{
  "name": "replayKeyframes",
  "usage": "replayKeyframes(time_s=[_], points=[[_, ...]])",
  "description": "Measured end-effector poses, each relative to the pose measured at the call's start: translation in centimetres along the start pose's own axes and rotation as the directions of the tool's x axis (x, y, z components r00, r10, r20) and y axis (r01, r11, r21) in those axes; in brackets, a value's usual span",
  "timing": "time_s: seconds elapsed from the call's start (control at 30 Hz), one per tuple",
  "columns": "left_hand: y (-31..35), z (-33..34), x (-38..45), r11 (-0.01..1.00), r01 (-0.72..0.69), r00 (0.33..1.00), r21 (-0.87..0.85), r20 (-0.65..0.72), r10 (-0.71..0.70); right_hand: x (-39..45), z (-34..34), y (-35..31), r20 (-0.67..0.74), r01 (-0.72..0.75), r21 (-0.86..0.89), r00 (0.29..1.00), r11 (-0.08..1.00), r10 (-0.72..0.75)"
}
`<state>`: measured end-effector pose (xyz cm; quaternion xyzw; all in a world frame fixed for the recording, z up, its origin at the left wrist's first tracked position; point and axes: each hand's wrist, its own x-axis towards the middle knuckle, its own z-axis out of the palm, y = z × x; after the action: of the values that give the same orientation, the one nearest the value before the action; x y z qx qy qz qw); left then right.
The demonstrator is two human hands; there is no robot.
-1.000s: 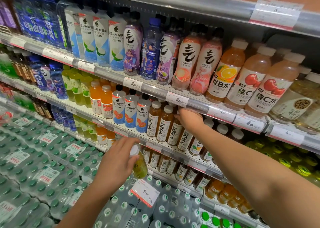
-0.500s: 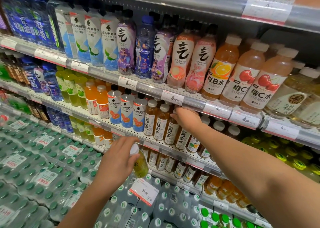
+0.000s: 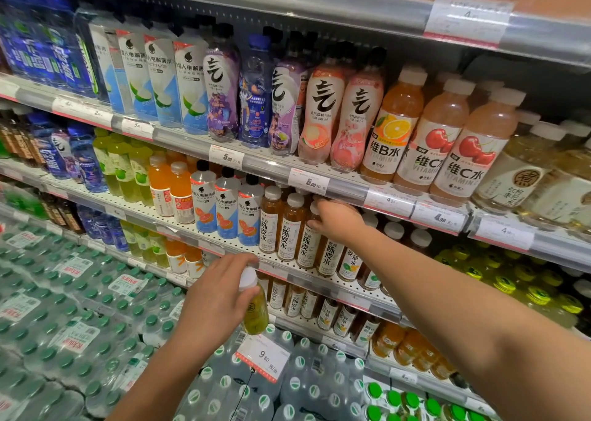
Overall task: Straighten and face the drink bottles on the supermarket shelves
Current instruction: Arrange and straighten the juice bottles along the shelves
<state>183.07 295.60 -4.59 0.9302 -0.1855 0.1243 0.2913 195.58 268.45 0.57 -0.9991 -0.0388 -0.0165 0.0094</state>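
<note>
2 bare hands are working at the drink shelves. The right hand (image 3: 335, 220) is reaching under the 5.00 price tag (image 3: 307, 182) and closing its fingers around the neck of an amber tea bottle (image 3: 308, 244), the 3rd in a row of white-capped bottles standing just below that tag. The left hand (image 3: 217, 305) is hanging lower, below and to the left of the tag, and is gripping a small yellow-green bottle (image 3: 256, 313) with a white cap, holding it tilted in the air in front of the shelf edge.

Left of the gripped tea bottle, 2 more amber bottles (image 3: 283, 225) are standing upright with labels facing out, and beyond them 3 white-and-blue bottles (image 3: 227, 209) with black caps are sitting in a line. Above the tag, 2 pink peach bottles (image 3: 339, 113) are leaning slightly, and to the right of them 3 orange vitamin bottles (image 3: 438, 139) are standing side by side. Well below the tag, a 9.80 price card (image 3: 263, 358) is sticking up over shrink-wrapped water packs (image 3: 57, 308).
</note>
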Motion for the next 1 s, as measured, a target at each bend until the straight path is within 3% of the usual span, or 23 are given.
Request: replayKeyframes(time_s=[0.1, 0.23, 0.3, 0.47, 0.63, 0.77, 1.0], points=[[0.3, -0.1, 0.1, 1.000, 0.009, 1.000, -0.017, 0.000, -0.009, -2.1, 0.4, 0.5, -0.104, 0.019, -0.028, 0.994, 0.999, -0.022], [0.8, -0.3, 0.5, 0.998, 0.022, 1.000, -0.060, -0.003, -0.022, -7.8, 1.9, 1.6, -0.289, 0.137, 0.067, 0.951, 0.988, -0.113], [1.6, -0.5, 0.9, 0.996, 0.024, 1.000, -0.084, 0.009, -0.023, -11.2, 2.7, 2.0, -0.330, 0.142, 0.154, 0.940, 0.978, -0.084], [5.5, -1.0, 2.6, 0.982, 0.029, 0.997, -0.189, 0.071, -0.016, -18.7, 3.5, 1.8, -0.185, -0.033, 0.483, 0.973, 0.875, 0.139], [12.8, -0.7, 4.1, 0.940, -0.060, 0.995, -0.337, 0.060, 0.085, -24.6, 3.1, 2.9, -0.094, -0.101, 0.770, 0.959, 0.629, 0.269], [19.0, 0.0, 4.3, 0.903, -0.146, 0.981, -0.403, 0.060, 0.185, -27.9, 1.4, 5.4, -0.066, -0.107, 0.842, 0.952, 0.528, 0.298], [30.0, 3.5, 1.1, 0.846, -0.247, 0.951, -0.471, 0.048, 0.305, -34.2, 0.5, 11.9, -0.126, -0.065, 0.848, 0.939, 0.525, 0.320]])
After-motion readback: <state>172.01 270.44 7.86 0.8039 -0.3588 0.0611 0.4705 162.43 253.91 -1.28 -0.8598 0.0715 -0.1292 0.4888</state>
